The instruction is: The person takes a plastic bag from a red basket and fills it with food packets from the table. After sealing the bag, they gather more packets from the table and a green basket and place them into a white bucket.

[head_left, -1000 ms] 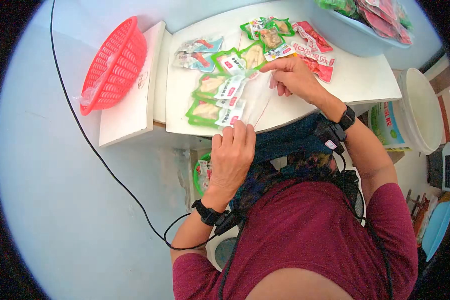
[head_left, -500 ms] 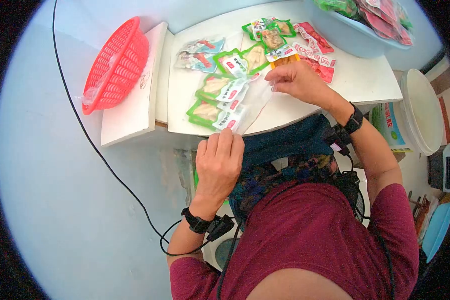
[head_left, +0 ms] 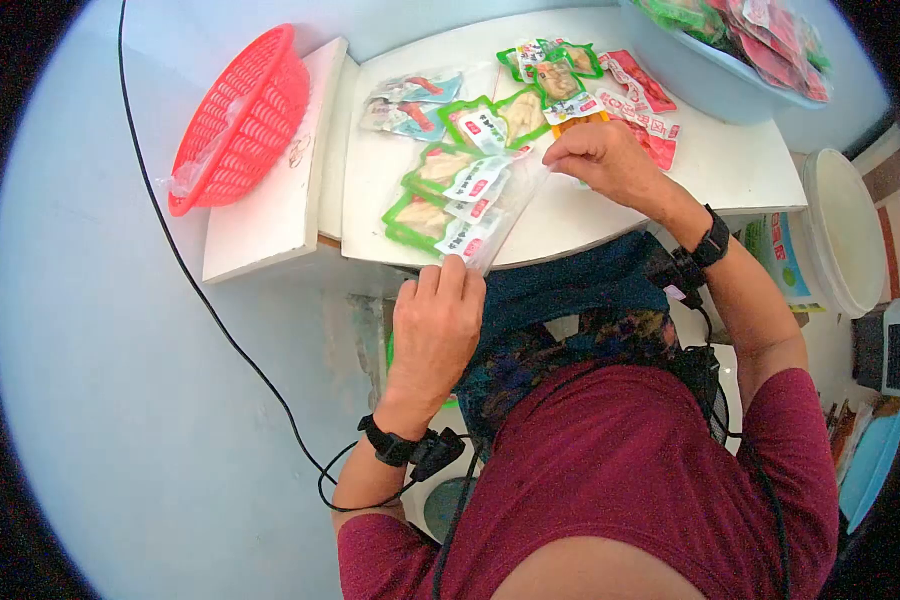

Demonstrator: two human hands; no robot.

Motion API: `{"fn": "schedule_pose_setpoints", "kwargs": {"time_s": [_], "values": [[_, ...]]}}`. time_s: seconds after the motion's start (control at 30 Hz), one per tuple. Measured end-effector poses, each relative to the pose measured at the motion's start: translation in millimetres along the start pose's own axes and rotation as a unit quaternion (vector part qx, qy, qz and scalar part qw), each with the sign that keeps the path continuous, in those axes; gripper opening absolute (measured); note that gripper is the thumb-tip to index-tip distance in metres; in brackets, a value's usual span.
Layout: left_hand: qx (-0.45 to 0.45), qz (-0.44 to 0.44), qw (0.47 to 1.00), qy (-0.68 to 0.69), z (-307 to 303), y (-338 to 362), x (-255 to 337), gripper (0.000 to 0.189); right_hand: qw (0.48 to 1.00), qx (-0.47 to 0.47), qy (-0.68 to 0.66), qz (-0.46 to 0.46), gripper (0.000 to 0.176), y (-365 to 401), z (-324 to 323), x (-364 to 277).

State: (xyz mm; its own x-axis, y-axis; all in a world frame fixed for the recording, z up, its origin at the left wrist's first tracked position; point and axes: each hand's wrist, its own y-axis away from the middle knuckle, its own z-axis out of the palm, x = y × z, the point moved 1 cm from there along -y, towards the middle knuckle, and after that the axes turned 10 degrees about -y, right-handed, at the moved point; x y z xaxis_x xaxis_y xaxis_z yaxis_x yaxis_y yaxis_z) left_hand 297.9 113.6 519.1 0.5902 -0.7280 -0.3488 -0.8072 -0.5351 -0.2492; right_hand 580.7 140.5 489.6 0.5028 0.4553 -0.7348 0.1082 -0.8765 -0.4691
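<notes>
A clear plastic bag (head_left: 515, 200) lies on the white table with several green-edged snack packets (head_left: 417, 216) in it. My left hand (head_left: 436, 325) is closed on the bag's near corner at the table's front edge. The other corner of its right-hand edge is pinched between the thumb and fingers of my right hand (head_left: 610, 168), and the edge runs fairly straight between both hands. Behind the bag lie more green-edged packets (head_left: 523, 115), blue-and-white packets (head_left: 410, 104) and red packets (head_left: 655, 145). An orange packet (head_left: 578, 118) is partly hidden by my right hand.
A red plastic basket (head_left: 245, 125) leans at the left on a white board (head_left: 270, 215). At the back right stands a light-blue basin (head_left: 715, 72) heaped with packets. A white bucket (head_left: 845, 230) is beyond the table's right end. A black cable (head_left: 220, 325) hangs along the left wall.
The camera view has shifted slightly. My right hand has moved a little to the right with the bag's corner, while my left hand keeps nearly the same place on the other corner.
</notes>
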Motion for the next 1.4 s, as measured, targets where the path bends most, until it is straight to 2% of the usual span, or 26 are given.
{"fn": "schedule_pose_setpoints", "kwargs": {"time_s": [0.1, 0.2, 0.3, 0.4, 0.5, 0.53, 0.6, 0.7, 0.8, 1.0, 1.1, 1.2, 1.4], "values": [[-0.023, -0.002, 0.998, 0.052, -12, -1, -8, 0.012, 0.999, 0.024, -0.017, -0.036, 0.008, -3, 1, 2], [0.052, -0.018, 0.995, 0.089, -34, -5, -22, 0.012, 0.998, 0.011, -0.067, 0.003, 0.007, -11, -2, -5], [0.096, -0.089, 0.984, 0.121, -48, -5, -40, 0.009, 0.989, 0.005, -0.124, 0.077, 0.009, -27, -7, -27], [0.160, -0.106, 0.977, 0.091, -57, -7, -64, 0.009, 0.986, -0.018, -0.164, 0.021, 0.012, -51, -8, -24], [0.195, -0.154, 0.963, 0.105, -87, -13, -82, 0.009, 0.970, -0.004, -0.243, 0.013, 0.014, -72, -10, -41], [0.204, -0.169, 0.954, 0.137, -94, -15, -86, 0.011, 0.964, -0.007, -0.267, -0.014, 0.015, -76, -12, -50], [0.221, -0.200, 0.933, 0.202, -101, -16, -95, 0.013, 0.957, 0.018, -0.289, -0.006, 0.015, -80, -16, -67], [0.186, -0.241, 0.881, 0.362, -98, -15, -107, 0.014, 0.939, 0.046, -0.341, -0.008, 0.015, -77, -20, -79], [0.147, -0.289, 0.850, 0.414, -96, -16, -105, 0.016, 0.918, 0.056, -0.393, -0.001, 0.015, -70, -22, -84], [0.137, -0.281, 0.790, 0.527, -103, -35, -89, 0.025, 0.886, 0.088, -0.451, 0.058, 0.013, -49, -31, -101], [0.126, -0.265, 0.830, 0.475, -100, -31, -91, 0.026, 0.886, 0.110, -0.447, 0.053, 0.016, -39, -33, -105], [0.125, -0.203, 0.886, 0.397, -104, -36, -84, 0.020, 0.896, 0.122, -0.425, 0.039, 0.016, -31, -30, -100], [0.119, -0.195, 0.901, 0.369, -90, -38, -86, 0.012, 0.895, 0.140, -0.422, 0.039, 0.014, -28, -23, -92]]}}
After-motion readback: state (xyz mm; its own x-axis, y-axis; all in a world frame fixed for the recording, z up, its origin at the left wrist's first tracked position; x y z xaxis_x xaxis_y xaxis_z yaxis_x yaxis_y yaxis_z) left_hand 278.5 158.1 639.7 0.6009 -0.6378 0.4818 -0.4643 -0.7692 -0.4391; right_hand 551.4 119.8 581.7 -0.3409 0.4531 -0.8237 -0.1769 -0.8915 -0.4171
